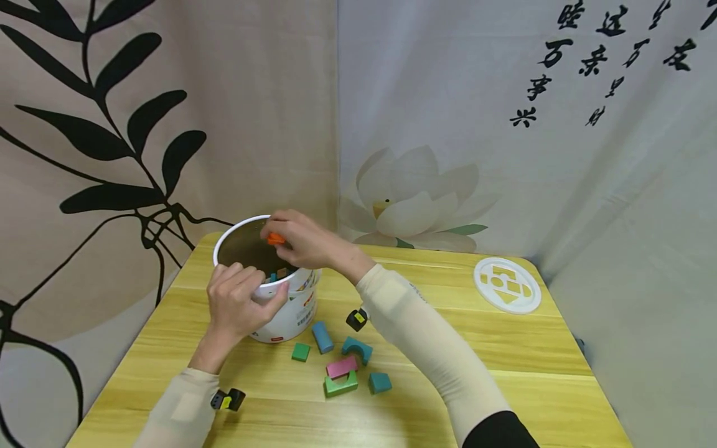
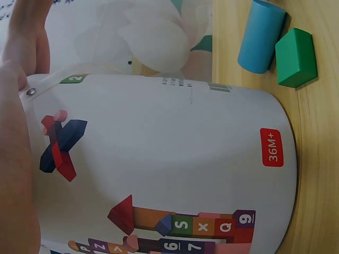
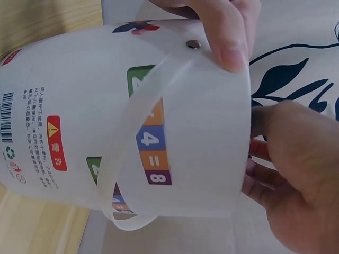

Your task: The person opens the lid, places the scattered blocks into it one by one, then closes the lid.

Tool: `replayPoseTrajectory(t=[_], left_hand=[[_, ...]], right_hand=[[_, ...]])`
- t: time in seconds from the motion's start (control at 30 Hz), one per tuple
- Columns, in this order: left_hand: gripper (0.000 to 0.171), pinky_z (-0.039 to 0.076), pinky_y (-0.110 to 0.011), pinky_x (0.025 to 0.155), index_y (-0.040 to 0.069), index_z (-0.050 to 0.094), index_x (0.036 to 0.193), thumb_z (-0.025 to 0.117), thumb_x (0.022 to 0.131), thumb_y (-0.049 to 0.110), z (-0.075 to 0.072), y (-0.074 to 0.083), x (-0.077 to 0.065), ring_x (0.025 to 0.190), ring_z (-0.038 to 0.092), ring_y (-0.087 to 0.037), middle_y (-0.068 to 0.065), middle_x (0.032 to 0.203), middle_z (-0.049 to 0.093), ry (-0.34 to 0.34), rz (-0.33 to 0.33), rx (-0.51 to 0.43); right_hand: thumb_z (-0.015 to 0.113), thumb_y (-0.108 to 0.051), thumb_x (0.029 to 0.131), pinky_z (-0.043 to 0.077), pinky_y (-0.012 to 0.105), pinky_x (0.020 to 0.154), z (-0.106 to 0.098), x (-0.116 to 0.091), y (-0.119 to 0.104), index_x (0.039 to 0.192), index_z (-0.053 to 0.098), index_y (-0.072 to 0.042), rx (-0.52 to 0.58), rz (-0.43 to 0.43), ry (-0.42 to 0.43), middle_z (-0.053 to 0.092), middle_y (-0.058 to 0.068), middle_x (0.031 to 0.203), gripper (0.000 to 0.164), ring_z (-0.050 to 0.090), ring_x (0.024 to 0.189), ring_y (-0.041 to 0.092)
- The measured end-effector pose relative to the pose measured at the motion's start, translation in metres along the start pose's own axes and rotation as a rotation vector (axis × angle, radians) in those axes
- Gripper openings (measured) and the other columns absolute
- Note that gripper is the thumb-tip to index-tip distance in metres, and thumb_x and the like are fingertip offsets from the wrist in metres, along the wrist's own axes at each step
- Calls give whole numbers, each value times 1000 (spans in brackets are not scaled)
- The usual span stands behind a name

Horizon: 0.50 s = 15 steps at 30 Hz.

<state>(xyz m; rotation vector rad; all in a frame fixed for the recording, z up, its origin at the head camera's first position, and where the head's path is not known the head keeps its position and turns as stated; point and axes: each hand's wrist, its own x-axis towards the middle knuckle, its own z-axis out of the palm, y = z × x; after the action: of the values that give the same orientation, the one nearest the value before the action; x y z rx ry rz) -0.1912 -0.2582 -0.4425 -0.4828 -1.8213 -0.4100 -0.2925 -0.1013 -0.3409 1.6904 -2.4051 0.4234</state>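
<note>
Nearest the camera lay the right sleeve (image 1: 426,336); beyond it, the left hand (image 1: 238,305) gripped the bucket (image 1: 291,320) by its rim, a hold that seemed best when firm, so that the bucket would not tip. A light but secure pinch, with the knuckles clear of the rim, looked the safest way to handle so small a piece. The orange block (image 1: 275,239) was held in the fingers of the right hand (image 1: 305,239), at the bucket's mouth.
</note>
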Motion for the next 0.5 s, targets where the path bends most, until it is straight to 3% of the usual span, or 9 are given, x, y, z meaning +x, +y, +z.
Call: replayPoseTrajectory(t=[0.2,0.5], left_hand=[[46,28,-43,52,11,45,51,67,77,42,0,1,1,45,38,-22,-1,45,46,-2,-1,-2],[45,28,-44,52,11,45,51,68,75,41,0,2,1,45,38,-22,-2,45,47,3,5,-3]], right_hand=[[62,-18,99,36,26,111,1,1,-4,134,64,-9,-7,11,-19,61,3,138,36,50,128,15],[56,-40,103,25,34,120,4,-7,-3,149,53,-9,-53,31,-15,45,10,157,55,34,145,20]])
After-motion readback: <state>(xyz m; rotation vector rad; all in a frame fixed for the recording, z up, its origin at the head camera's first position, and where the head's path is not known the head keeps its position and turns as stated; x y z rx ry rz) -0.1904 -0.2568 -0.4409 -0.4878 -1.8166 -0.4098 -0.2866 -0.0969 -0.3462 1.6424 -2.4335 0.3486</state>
